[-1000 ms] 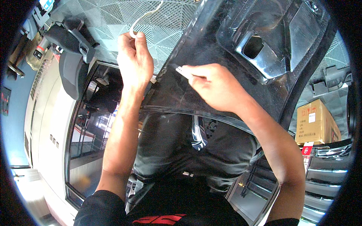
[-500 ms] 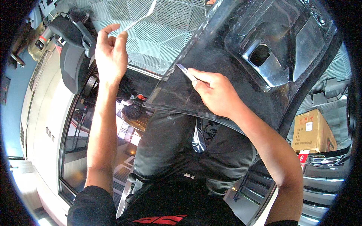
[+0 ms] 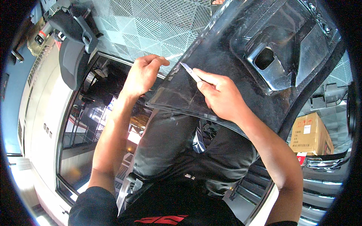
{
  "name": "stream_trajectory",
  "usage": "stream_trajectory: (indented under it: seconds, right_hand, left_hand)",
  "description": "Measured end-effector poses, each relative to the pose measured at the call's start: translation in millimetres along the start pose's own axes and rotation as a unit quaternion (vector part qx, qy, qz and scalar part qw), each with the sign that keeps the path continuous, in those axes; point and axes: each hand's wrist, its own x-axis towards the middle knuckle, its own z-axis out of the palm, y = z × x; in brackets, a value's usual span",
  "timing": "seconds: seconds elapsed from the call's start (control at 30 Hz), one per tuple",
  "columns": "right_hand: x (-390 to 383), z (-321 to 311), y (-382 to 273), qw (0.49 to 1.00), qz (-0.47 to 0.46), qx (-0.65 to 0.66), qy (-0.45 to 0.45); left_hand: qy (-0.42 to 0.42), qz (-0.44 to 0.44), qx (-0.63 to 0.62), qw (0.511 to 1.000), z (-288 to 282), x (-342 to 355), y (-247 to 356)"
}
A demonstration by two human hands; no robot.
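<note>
My right hand [image 3: 222, 94] is closed around a slim silver utility knife [image 3: 191, 72]. The blade tip points at the left edge of a glossy black car body panel [image 3: 226, 49], which leans across my knees. Wrinkled clear film shows along that edge. Just left of the edge, my left hand [image 3: 145, 73] has its fingers pinched together. A thin pale strip [image 3: 174, 57] shows at its fingertips, apparently held between them. A recessed opening [image 3: 265, 59] with a shiny surround lies farther right on the panel.
A black and grey seat [image 3: 73, 62] stands at left, beside a dark reflective glass pane [image 3: 102, 124]. Patterned grey floor tiles [image 3: 147, 22] spread beyond. At right are a cardboard box [image 3: 311, 133] and a chrome-slatted grille [image 3: 320, 184]. Another person's toes [image 3: 217, 2] show at the top.
My left hand has come down and right, from out over the floor to beside the panel edge, and the pale strip trailing from it has moved too. The knife has shifted slightly right.
</note>
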Motion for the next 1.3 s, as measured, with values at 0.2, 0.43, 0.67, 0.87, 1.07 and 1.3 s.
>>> stream_trajectory:
  seconds: [0.2, 0.43, 0.67, 0.87, 1.07, 1.3]
  right_hand:
    - [2, -2, -2, 1.000, 0.011, -0.014, -0.022]
    - [9, -1, -8, 0.994, 0.002, -0.105, -0.029]
    - [4, 5, -30, 0.985, 0.016, -0.172, -0.022]
    - [2, 5, -40, 0.974, 0.018, -0.222, -0.036]
    - [3, 4, -40, 0.976, -0.003, -0.214, -0.041]
    - [-1, 6, -40, 0.974, 0.010, -0.218, -0.053]
  left_hand:
    - [-0.019, -0.033, -0.017, 0.999, -6, 16, 1]
    - [-0.130, 0.090, 0.048, 0.986, 3, 102, 1]
    - [-0.174, 0.091, 0.080, 0.977, 11, 113, 23]
    - [-0.170, 0.089, 0.092, 0.977, 19, 111, 20]
    - [-0.154, 0.086, 0.105, 0.979, 18, 106, 22]
    - [-0.150, 0.092, 0.098, 0.980, 19, 106, 24]
